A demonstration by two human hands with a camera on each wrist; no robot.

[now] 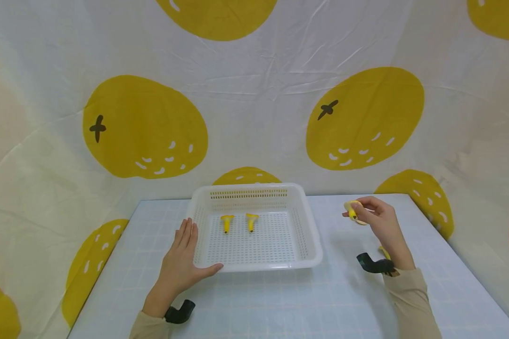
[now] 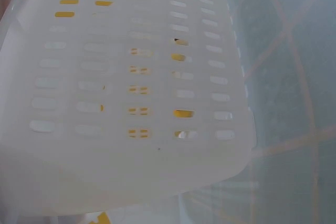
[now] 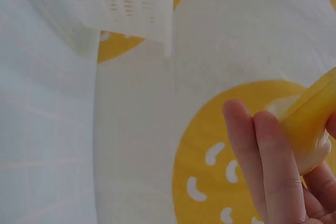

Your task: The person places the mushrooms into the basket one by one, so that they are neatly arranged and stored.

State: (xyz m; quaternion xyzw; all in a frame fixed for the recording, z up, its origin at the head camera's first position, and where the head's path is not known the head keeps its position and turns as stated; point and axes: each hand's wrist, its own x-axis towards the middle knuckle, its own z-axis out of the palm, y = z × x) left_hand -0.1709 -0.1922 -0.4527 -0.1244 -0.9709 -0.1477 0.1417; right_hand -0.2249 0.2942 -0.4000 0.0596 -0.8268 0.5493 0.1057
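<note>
My left hand (image 1: 179, 263) rests at the near left corner of a white plastic basket (image 1: 314, 235), its fingers straight along the left side and its thumb at the front rim. Inside the basket lie two small yellow banana-like pieces, one on the left (image 1: 226, 223) and one on the right (image 1: 251, 222), each with a flared top and dark tip. Over the table's right side, my right hand (image 1: 381, 219) pinches a similar yellow banana-like piece (image 1: 353, 213) between thumb and fingers. The right wrist view shows pale, creamy parts on this held piece (image 3: 310, 129).
Another yellow piece (image 1: 385, 253) lies on the table, partly hidden by the right wrist. A pale yellow-edged bit (image 1: 361, 222) shows just under the right hand. The light blue checked table (image 1: 254, 301) meets a fruit-printed cloth (image 1: 254, 127) at the back.
</note>
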